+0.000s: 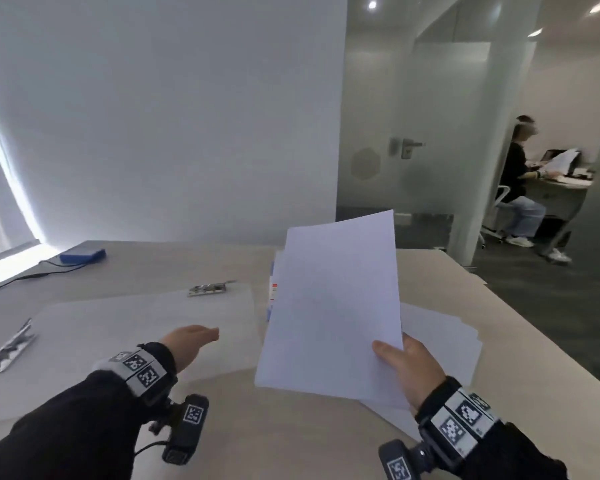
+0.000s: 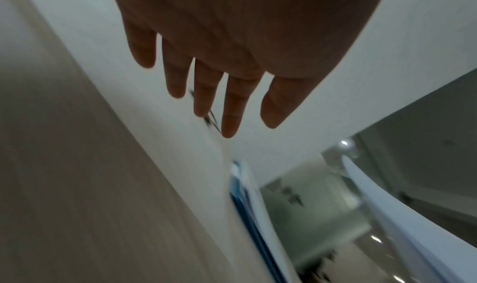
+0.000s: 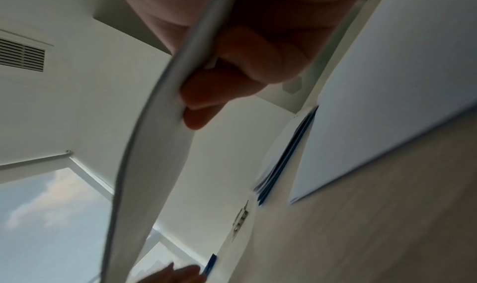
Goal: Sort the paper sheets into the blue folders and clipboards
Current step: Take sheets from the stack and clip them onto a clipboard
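The left hand [image 1: 187, 339] reaches forward at lower centre-left of the head view, fingers straight and together, palm down over a sheet lying on a clipboard [image 1: 146, 327]; the left wrist view shows its fingers [image 2: 232, 111] spread and relaxed, holding nothing. The right hand [image 1: 409, 368], at lower right of the head view, grasps a sheaf of white paper sheets [image 1: 333, 306] by its lower right corner, thumb on the front face and fingers curled behind, as the right wrist view confirms with fingers [image 3: 258, 62] wrapped at the edge of the sheaf. The sheaf stands tilted up off the table [image 1: 291, 445], its long axis running from lower frame toward upper frame, leaning slightly right, face blank. Behind its left edge peeks a blue folder [image 1: 272, 292] with a small red-and-white label whose writing is too small to read. More loose sheets [image 1: 440, 341] lie flat on the table at right, under the right hand. A metal clip [image 1: 208, 289] sits at the clipboard's far edge; another clip [image 1: 11, 348] shows at far left. Both wrists wear bands with black-and-white square markers. A blue box [image 1: 82, 255] rests at upper left of the tabletop.
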The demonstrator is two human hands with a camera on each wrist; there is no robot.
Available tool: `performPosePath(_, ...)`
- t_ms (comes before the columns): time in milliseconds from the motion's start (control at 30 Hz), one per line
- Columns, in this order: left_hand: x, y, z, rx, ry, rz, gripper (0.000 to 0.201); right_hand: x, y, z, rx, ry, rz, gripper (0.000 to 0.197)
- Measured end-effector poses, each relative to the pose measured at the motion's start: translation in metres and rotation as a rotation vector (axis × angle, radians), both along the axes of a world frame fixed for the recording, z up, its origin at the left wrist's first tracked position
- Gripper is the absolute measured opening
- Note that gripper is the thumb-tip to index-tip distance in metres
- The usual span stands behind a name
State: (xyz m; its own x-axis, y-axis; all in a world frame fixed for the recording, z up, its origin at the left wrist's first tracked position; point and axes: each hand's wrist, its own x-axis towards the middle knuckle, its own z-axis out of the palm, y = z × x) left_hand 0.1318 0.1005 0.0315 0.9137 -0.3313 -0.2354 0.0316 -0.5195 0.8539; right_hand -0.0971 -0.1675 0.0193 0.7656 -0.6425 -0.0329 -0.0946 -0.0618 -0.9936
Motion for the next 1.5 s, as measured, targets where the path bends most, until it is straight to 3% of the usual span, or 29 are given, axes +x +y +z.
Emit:
performPosePath(67, 0.022, 0.039, -0.009, 0.031, -0.061, 0.155, 0.044, 0.015, 0.012, 0.001, 0.033, -0.019, 0.012, 0.013)
performPosePath(167, 0.039, 0.081, -0.016, 0.354, -0.231, 0.087, 0.051, 0.040, 0.031, 0.000, 0.098, -0.036, 0.031, 0.013)
performPosePath(233, 0.036, 0.097, -0.017, 0.459, -0.207, -0.013, 0.052, 0.057, 0.045, -0.003, 0.108, -0.034, 0.052, 0.014)
performPosePath(333, 0.015, 0.107, -0.017, 0.472, -0.026, 0.014, 0.050, 0.080, 0.068, -0.004, 0.125, -0.036, 0.098, 0.014)
performPosePath(433, 0.003, 0.125, -0.028, 0.503, -0.055, -0.073, 0.056, 0.101, 0.092, -0.005, 0.121, -0.026, 0.135, 0.013)
performPosePath(467, -0.001, 0.132, -0.029, 0.494, -0.035, -0.077, 0.054, 0.109, 0.099, -0.006, 0.116, -0.025, 0.149, 0.013)
performPosePath(533, -0.012, 0.143, -0.029, 0.373, 0.035, -0.099, 0.024, 0.121, 0.112, -0.008, 0.105, -0.020, 0.186, 0.012)
performPosePath(633, -0.024, 0.165, -0.024, 0.099, 0.176, -0.037, 0.033, 0.134, 0.134, -0.008, 0.080, -0.012, 0.247, 0.007)
performPosePath(733, -0.014, 0.202, -0.019, -0.036, 0.088, 0.151, 0.026, 0.148, 0.154, -0.013, 0.029, 0.004, 0.324, 0.011)
performPosePath(833, 0.010, 0.243, -0.018, -0.078, -0.072, 0.436, 0.024, 0.160, 0.175, -0.016, 0.015, 0.047, 0.408, 0.011)
performPosePath(933, 0.025, 0.276, -0.020, -0.073, -0.100, 0.579, 0.023, 0.175, 0.197, -0.019, 0.004, 0.130, 0.534, 0.015)
performPosePath(1100, 0.044, 0.298, -0.036, -0.145, 0.035, 0.601, 0.029, 0.192, 0.238, -0.024, -0.046, 0.221, 0.676, 0.010)
performPosePath(1233, 0.048, 0.294, -0.041, -0.213, 0.085, 0.584, 0.025, 0.203, 0.259, -0.031, -0.051, 0.256, 0.731, 0.039)
performPosePath(1500, 0.057, 0.291, -0.046, -0.378, 0.132, 0.627, 0.025, 0.215, 0.273, -0.036, -0.063, 0.275, 0.762, 0.026)
